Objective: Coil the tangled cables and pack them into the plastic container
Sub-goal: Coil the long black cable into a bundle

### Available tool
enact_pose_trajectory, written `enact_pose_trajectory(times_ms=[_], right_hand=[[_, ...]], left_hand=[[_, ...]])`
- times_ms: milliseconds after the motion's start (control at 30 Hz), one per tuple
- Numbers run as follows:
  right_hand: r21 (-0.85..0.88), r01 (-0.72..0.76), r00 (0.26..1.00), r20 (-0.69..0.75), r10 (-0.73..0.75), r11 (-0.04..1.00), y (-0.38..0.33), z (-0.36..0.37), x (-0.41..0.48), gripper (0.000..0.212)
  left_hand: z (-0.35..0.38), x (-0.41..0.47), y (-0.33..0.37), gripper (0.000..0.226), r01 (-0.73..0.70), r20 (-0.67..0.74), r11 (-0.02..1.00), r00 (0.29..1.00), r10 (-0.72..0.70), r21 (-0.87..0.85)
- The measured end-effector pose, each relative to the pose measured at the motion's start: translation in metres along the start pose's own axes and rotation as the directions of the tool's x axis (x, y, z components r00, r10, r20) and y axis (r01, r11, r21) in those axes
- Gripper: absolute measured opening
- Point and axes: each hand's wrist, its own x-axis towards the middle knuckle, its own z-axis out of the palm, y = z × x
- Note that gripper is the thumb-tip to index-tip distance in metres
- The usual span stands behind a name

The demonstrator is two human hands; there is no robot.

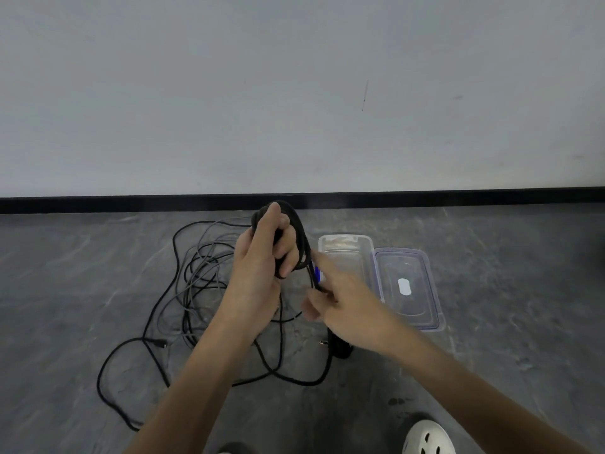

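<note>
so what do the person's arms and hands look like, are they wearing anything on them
The left forearm and right forearm are bare, with no sleeve in view down to the frame edge. The left hand and right hand wear no gloves, and no watch, bracelet or ring shows. The right hand is motion-blurred, so small details there cannot be told.

A black baseboard (98, 204) ran straight across the view. Above it stood a plain pale grey wall (294, 93), evenly lit, with a thin dark scratch (364, 96) and a faint smudge (457, 98). Below it lay a grey, marble-veined floor (491, 371).
</note>
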Motion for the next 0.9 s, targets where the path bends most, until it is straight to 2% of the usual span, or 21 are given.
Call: enact_pose_trajectory(times_ms=[67,133,167,267,300,367,500,600,667,733,900], right_hand=[[-0.003,-0.023,0.996,0.085,0.024,1.0,-0.001,-0.001,-0.003,0.075],[-0.031,-0.008,0.992,0.122,0.012,0.999,-0.005,-0.001,-0.005,0.074],[-0.064,0.018,0.993,0.118,-0.01,0.998,-0.008,0.0,-0.005,0.068],[-0.121,0.052,0.997,0.071,-0.044,0.991,-0.015,0.003,-0.006,0.018],[-0.099,0.037,0.997,0.067,-0.03,0.994,-0.017,0.005,-0.008,0.011],[-0.007,0.007,0.994,0.107,-0.006,1.0,-0.019,0.006,-0.011,0.013],[0.148,-0.019,0.978,0.208,-0.012,0.989,-0.021,0.011,-0.016,0.037],[0.195,-0.029,0.981,0.194,-0.009,0.98,-0.026,0.007,-0.016,0.028],[0.144,-0.013,0.99,0.14,-0.007,0.989,-0.029,0.004,-0.015,0.021],[0.04,0.029,0.997,0.068,-0.032,0.999,-0.03,0.004,-0.015,0.028],[-0.082,0.107,0.993,0.056,-0.103,0.991,-0.033,-0.007,-0.018,0.028]], left_hand=[[-0.001,0.001,0.001,0.028,-0.009,-0.017,1.0,1.0,0.009,0.009],[0.001,0.0,0.0,0.029,-0.043,-0.027,0.997,0.999,0.044,0.063],[0.001,0.0,-0.001,0.03,-0.063,-0.033,0.994,0.997,0.066,0.088],[0.004,0.0,-0.004,0.032,-0.11,-0.067,0.985,0.991,0.12,0.135],[0.004,0.001,-0.005,0.033,-0.127,-0.079,0.979,0.987,0.141,0.158],[0.004,0.001,-0.008,0.035,-0.159,-0.093,0.964,0.979,0.182,0.215],[0.001,0.003,-0.01,0.039,-0.19,-0.115,0.92,0.963,0.242,0.343],[-0.001,0.003,-0.011,0.043,-0.222,-0.094,0.87,0.952,0.29,0.44],[-0.001,0.003,-0.013,0.044,-0.213,-0.081,0.855,0.956,0.283,0.473],[-0.001,0.004,-0.016,0.045,-0.19,-0.047,0.818,0.966,0.255,0.544],[-0.002,0.006,-0.021,0.051,-0.161,0.043,0.63,0.979,0.199,0.76]])
